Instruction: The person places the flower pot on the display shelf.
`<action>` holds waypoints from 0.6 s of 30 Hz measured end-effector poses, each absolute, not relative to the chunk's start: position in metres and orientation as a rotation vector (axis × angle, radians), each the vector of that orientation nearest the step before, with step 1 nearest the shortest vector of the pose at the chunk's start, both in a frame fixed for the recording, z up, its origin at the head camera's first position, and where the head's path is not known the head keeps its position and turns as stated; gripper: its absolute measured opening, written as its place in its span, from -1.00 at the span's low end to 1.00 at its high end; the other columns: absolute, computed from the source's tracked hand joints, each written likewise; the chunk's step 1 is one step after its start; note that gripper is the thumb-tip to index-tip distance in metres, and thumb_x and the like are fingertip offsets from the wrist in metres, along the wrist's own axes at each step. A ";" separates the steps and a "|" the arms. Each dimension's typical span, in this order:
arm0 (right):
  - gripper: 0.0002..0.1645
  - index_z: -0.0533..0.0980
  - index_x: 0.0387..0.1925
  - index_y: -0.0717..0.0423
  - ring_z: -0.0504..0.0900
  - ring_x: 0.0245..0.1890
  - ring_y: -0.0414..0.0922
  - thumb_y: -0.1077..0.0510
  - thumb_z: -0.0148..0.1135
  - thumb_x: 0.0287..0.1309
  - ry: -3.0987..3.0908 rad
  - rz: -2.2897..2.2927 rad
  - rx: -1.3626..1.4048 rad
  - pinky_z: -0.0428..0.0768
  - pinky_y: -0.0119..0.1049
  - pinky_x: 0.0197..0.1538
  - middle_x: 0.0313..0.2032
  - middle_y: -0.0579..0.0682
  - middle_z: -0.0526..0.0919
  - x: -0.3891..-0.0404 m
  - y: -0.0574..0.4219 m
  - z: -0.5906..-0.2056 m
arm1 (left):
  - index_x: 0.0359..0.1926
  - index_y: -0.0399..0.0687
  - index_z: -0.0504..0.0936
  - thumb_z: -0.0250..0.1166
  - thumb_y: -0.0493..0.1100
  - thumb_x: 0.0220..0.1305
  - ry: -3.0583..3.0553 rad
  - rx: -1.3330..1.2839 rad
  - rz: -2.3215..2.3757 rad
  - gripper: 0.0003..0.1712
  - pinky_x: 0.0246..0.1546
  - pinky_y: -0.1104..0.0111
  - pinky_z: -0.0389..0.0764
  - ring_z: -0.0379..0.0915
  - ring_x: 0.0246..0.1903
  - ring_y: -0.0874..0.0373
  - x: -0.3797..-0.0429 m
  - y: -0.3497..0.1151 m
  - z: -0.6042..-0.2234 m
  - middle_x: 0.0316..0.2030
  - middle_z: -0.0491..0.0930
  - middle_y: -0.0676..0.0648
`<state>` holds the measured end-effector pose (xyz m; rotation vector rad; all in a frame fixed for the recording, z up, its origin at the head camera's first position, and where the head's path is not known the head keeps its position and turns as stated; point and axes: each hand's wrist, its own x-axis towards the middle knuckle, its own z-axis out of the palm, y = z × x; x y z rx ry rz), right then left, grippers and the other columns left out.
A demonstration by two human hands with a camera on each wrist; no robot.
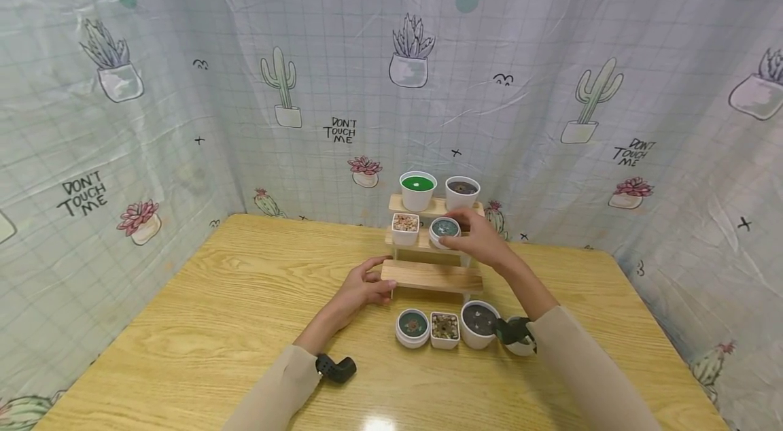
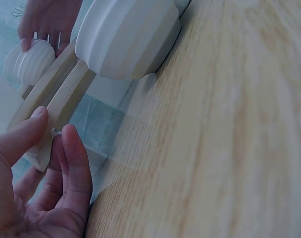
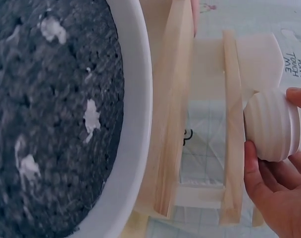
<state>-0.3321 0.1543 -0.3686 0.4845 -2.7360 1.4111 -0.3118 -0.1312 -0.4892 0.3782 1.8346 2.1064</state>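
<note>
A three-step wooden stand stands near the back of the table. My left hand holds the left end of its bottom step, thumb and fingers around the board in the left wrist view. On the middle step, my right hand grips a small round white pot with a dark green top. The right wrist view shows thumb and fingers around the ribbed side of this pot, its base right at the board. To its left on that step sits a square white pot of pale pebbles.
The top step carries a green-filled pot and a brown-filled pot. Before the stand, a round pot, a square pebble pot and a dark-filled pot stand in a row; another pot is partly hidden by the right wrist camera.
</note>
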 end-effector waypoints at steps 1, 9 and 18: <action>-0.28 0.40 0.30 0.21 0.55 0.27 0.19 0.08 0.46 0.17 -2.737 1.412 0.483 0.54 0.12 0.37 0.25 0.23 0.56 -0.332 0.154 -0.369 | 0.56 -0.07 0.21 0.43 -0.25 0.32 1.835 0.376 2.106 -0.12 -0.17 0.28 0.81 0.64 -0.34 0.17 -0.312 -0.131 -0.489 -0.18 0.67 -0.06; -0.32 0.46 0.26 0.23 0.63 0.16 0.16 0.10 0.47 0.16 -2.703 1.372 0.511 0.62 0.06 0.29 0.18 0.24 0.62 -0.332 0.147 -0.371 | 0.57 -0.11 0.20 0.41 -0.28 0.33 1.819 0.382 2.119 -0.12 -0.18 0.28 0.81 0.64 -0.35 0.17 -0.312 -0.131 -0.489 -0.19 0.67 -0.05; -0.33 0.44 0.27 0.22 0.63 0.18 0.16 0.08 0.45 0.19 -2.698 1.335 0.473 0.62 0.09 0.29 0.19 0.25 0.62 -0.329 0.144 -0.371 | 0.56 -0.09 0.22 0.42 -0.27 0.32 1.818 0.390 2.116 -0.12 -0.18 0.28 0.81 0.64 -0.35 0.17 -0.313 -0.132 -0.489 -0.22 0.66 -0.05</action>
